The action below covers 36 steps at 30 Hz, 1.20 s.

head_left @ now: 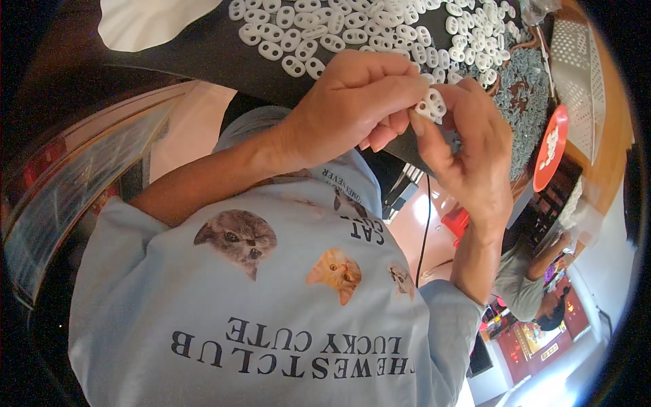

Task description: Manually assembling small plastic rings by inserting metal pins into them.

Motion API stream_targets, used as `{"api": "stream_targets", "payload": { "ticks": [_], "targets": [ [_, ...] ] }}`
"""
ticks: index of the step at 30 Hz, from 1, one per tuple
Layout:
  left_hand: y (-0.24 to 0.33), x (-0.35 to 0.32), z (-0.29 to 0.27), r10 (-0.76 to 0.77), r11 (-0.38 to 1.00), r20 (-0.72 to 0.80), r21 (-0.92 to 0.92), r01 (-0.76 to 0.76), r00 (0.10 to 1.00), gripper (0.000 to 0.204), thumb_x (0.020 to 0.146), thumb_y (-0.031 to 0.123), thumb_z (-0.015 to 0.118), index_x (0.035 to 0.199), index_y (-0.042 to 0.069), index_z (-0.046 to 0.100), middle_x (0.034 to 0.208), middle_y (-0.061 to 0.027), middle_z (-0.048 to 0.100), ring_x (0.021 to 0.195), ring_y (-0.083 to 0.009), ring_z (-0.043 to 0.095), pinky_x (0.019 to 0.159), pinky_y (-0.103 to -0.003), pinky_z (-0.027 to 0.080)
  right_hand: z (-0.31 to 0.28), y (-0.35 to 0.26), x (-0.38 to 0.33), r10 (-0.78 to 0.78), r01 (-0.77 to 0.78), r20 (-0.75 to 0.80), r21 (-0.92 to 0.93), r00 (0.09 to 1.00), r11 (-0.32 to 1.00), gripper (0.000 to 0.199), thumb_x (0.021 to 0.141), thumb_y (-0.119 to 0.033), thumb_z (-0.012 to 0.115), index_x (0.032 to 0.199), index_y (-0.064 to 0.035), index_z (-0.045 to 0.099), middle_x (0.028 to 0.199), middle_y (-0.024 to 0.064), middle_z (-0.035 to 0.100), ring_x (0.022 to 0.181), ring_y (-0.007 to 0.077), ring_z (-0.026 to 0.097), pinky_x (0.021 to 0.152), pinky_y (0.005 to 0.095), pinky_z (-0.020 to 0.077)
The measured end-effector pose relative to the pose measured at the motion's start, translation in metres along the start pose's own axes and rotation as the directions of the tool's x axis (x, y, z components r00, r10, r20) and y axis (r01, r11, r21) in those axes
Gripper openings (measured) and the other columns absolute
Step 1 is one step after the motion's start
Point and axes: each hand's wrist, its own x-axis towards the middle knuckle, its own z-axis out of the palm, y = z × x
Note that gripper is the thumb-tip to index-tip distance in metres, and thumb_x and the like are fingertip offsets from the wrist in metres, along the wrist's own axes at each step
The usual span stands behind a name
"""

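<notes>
Left hand (363, 95) and right hand (478, 152) pinch white two-holed pieces (434, 102); more loose pieces (332, 43) lie beyond them, grey heap (519, 125) and red plate (544, 179) to their right

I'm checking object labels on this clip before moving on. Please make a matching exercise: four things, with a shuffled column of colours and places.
Column 1
1. Shallow dish
2. Held piece with holes
3. Heap of small parts
4. Wavy-edged object

Column 2
A. Grey, heaped toward the picture's right
B. White, at the upper left of the picture
C. Red, with small white pieces in it
D. White, between the left hand and the right hand

Pairs: 1-C, 2-D, 3-A, 4-B
</notes>
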Motion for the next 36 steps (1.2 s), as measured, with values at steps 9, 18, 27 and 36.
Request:
{"api": "stream_targets", "payload": {
  "ticks": [9,18,27,36],
  "targets": [
    [-0.002,0.002,0.006,0.051,0.992,-0.052,0.12,-0.045,0.997,0.018,0.09,0.019,0.055,0.082,0.003,0.056,0.057,0.0034,0.046,0.046,-0.0017,0.037,0.04,-0.019,0.027,-0.002,-0.01,-0.003,0.044,-0.044,0.004,-0.036,0.999,0.998,0.026,0.074,-0.011,0.068,0.093,0.0019,0.055,0.071,0.0107,0.048,0.056,0.0226,0.05,0.049,0.0309,0.0409],
    [0.001,0.006,0.007,0.054,0.99,-0.059,0.133,-0.045,0.997,0.017,0.09,0.02,0.056,0.084,0.004,0.057,0.057,0.0051,0.044,0.047,-0.0008,0.037,0.04,-0.018,0.027,0.002,-0.012,-0.004,0.043,-0.05,-0.075,-0.098,0.996,0.994,0.025,0.07,-0.013,0.069,0.089,-0.0017,0.057,0.073,0.0107,0.052,0.055,0.0281,0.055,0.045,0.0355,0.0449],
    [-0.002,0.006,0.005,0.038,0.994,-0.041,0.107,-0.034,0.998,0.018,0.091,0.021,0.056,0.083,0.004,0.056,0.057,0.0051,0.044,0.045,-0.0009,0.035,0.04,-0.019,0.025,0.007,-0.015,-0.005,0.085,-0.1,-0.126,-0.121,0.988,0.988,0.028,0.07,-0.012,0.069,0.093,-0.0024,0.057,0.077,0.0103,0.053,0.057,0.0273,0.055,0.047,0.0352,0.0466],
    [-0.002,0.007,0.006,0.031,0.995,-0.024,0.091,-0.028,0.999,0.017,0.091,0.02,0.055,0.083,0.005,0.055,0.056,0.0045,0.043,0.045,-0.0015,0.034,0.04,-0.019,0.025,0.008,-0.012,-0.009,0.079,-0.088,-0.11,-0.078,0.991,0.993,0.027,0.071,-0.009,0.069,0.094,-0.0005,0.057,0.077,0.0114,0.054,0.058,0.0277,0.056,0.047,0.0352,0.0468]
  ]
}}
